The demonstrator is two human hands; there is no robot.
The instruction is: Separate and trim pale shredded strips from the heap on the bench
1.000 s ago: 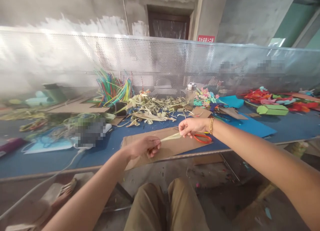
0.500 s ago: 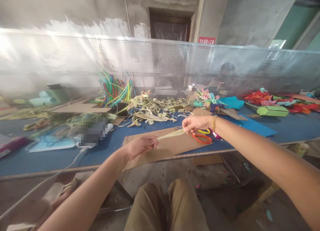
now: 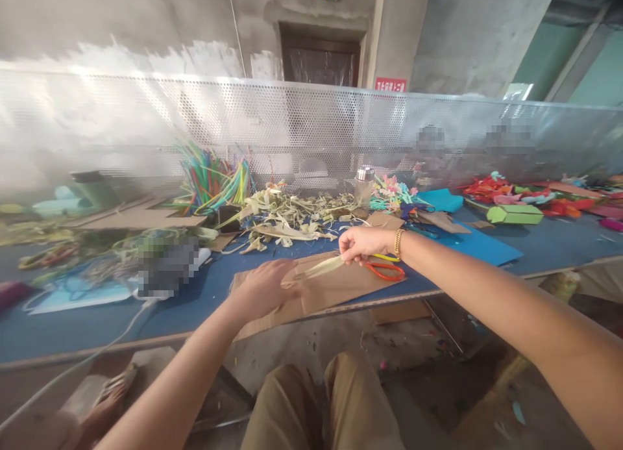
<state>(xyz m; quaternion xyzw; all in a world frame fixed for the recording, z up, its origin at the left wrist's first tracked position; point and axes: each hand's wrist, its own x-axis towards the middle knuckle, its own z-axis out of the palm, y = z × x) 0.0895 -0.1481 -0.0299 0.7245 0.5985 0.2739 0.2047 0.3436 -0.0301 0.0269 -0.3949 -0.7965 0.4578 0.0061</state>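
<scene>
My right hand (image 3: 360,243) is closed in a pinch on one end of a pale, flat strip like dried husk (image 3: 321,267), just above a piece of brown cardboard (image 3: 321,297). The strip runs down to the left. My left hand (image 3: 270,286) is at its other end, back of the hand up. Its fingers are blurred, so whether they grip the strip does not show. Scissors with orange and yellow handles (image 3: 389,272) lie beside my right hand, their blades mostly hidden. Beyond both hands spreads a heap of dried pale husk pieces (image 3: 287,216).
A pixelated device (image 3: 168,268) with a white cable (image 3: 121,336) lies at left on the blue tabletop (image 3: 204,317). Coloured stems (image 3: 209,180), a bottle (image 3: 364,185), blue sheets (image 3: 487,245) and a green paper box (image 3: 514,214) stand or lie farther back, before a perforated metal screen (image 3: 214,119).
My left hand has turned back-up and moved slightly left along the strip, its fingers no longer plainly pinching. My right hand keeps its pinch. The camera view has shifted a little.
</scene>
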